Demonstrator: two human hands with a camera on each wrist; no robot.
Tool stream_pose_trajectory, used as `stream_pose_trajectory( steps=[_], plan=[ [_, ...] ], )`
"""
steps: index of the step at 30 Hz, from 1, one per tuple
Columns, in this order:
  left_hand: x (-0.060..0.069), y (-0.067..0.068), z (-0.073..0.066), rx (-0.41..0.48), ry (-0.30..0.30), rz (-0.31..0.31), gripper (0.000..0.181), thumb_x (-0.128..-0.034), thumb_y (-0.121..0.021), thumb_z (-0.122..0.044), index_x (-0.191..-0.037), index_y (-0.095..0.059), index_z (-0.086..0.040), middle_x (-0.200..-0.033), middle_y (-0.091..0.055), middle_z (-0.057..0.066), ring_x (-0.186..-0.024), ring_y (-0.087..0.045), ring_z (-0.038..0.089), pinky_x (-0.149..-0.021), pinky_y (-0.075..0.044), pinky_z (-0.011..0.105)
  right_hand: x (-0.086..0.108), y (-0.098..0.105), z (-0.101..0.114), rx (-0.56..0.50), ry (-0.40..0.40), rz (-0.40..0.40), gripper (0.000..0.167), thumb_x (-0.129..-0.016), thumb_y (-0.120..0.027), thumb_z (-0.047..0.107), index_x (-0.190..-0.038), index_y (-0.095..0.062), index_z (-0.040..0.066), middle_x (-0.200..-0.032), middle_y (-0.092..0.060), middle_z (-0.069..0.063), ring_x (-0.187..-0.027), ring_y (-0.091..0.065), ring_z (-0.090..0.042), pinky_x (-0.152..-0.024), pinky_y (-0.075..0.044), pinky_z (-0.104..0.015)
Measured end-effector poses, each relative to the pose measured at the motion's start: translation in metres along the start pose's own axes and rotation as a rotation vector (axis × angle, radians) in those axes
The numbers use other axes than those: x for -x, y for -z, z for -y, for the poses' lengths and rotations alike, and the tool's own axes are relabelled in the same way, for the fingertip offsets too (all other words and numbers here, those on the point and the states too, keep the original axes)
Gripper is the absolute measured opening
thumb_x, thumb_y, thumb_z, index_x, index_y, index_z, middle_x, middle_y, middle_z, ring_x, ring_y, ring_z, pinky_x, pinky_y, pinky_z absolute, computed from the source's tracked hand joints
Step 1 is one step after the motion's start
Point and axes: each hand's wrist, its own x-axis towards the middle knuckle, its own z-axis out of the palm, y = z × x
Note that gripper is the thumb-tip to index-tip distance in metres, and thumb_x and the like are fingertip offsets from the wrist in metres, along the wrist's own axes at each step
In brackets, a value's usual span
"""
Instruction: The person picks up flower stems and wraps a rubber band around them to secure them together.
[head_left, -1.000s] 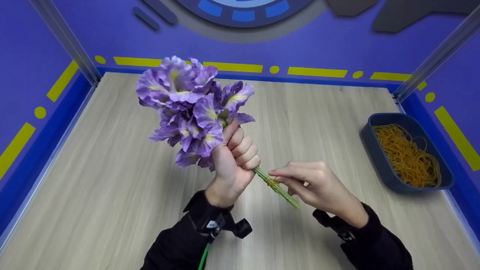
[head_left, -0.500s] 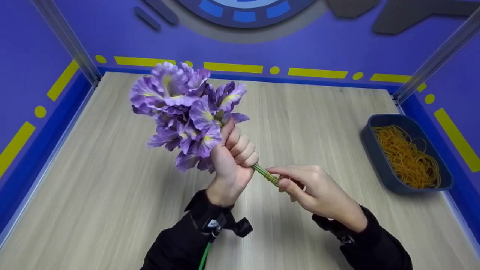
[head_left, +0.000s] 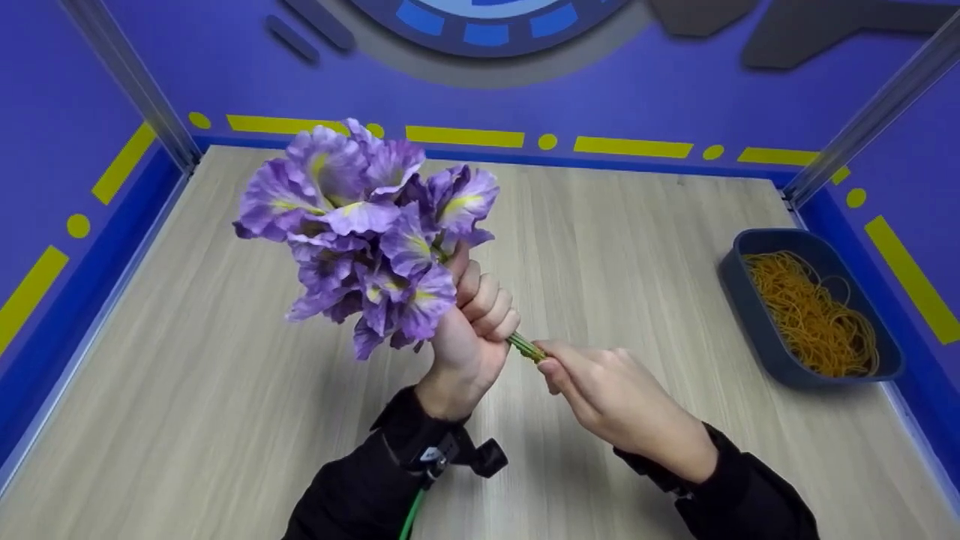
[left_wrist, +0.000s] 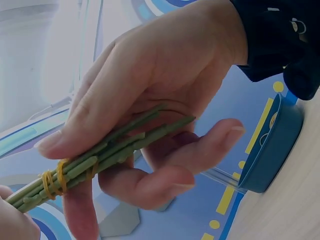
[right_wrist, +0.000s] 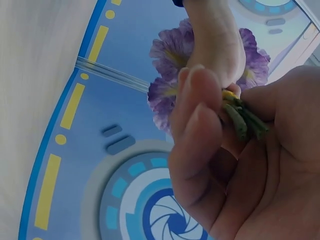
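A bunch of purple artificial irises (head_left: 360,225) tilts up to the left in the head view. My left hand (head_left: 474,337) grips its green stems (head_left: 523,346) just under the blooms. Lower down, my right hand (head_left: 619,397) pinches the stems between thumb and fingers. In the left wrist view a yellow rubber band (left_wrist: 54,182) is wound around the stems, right beside the right thumb. The cut stem ends (right_wrist: 245,120) point into the right palm in the right wrist view. Part of the stem length is hidden inside both hands.
A dark blue-grey bin (head_left: 739,300) filled with yellow rubber bands (head_left: 814,315) stands on the wooden table (head_left: 622,247) at the right. Blue panels (head_left: 480,97) with yellow markings enclose the back and sides.
My right hand has slid up the stems toward the left hand and now closes around their lower ends. The blooms have tipped slightly left and down.
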Motion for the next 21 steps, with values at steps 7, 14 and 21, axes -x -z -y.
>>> stream_pose_trajectory(
  steps=[7, 14, 21],
  plan=[
    [-0.001, 0.0, -0.001, -0.065, 0.038, -0.035, 0.062, -0.0955, -0.069, -0.039, -0.063, -0.019, -0.02, -0.053, -0.015, -0.01, -0.042, -0.012, 0.003, -0.038, -0.009, 0.019, -0.001, -0.01, 0.002, 0.061, -0.025, 0.032, 0.025, -0.11, -0.046, 0.031, -0.09, -0.05, 0.015, -0.067, -0.03, 0.017, -0.053, -0.025, 0.003, -0.043, -0.021, -0.016],
    [-0.007, 0.004, 0.003, -0.135, 0.089, -0.101, 0.057, -0.1042, -0.055, -0.035, -0.063, -0.02, -0.02, -0.051, -0.018, -0.011, -0.042, -0.013, 0.002, -0.039, -0.01, 0.019, 0.001, -0.01, -0.002, 0.136, -0.063, 0.007, 0.028, -0.109, -0.047, 0.034, -0.089, -0.052, 0.015, -0.066, -0.03, 0.016, -0.052, -0.026, 0.002, -0.042, -0.021, -0.019],
    [-0.017, 0.007, 0.007, -0.245, 0.165, -0.176, 0.044, -0.1054, -0.037, -0.023, -0.062, -0.029, -0.022, -0.051, -0.024, -0.012, -0.044, -0.015, 0.001, -0.041, -0.012, 0.018, 0.003, -0.013, -0.008, 0.145, -0.138, -0.052, 0.023, -0.1, -0.066, 0.029, -0.113, -0.066, 0.01, -0.081, -0.062, 0.006, -0.059, -0.052, -0.005, -0.05, -0.044, -0.023]
  ],
)
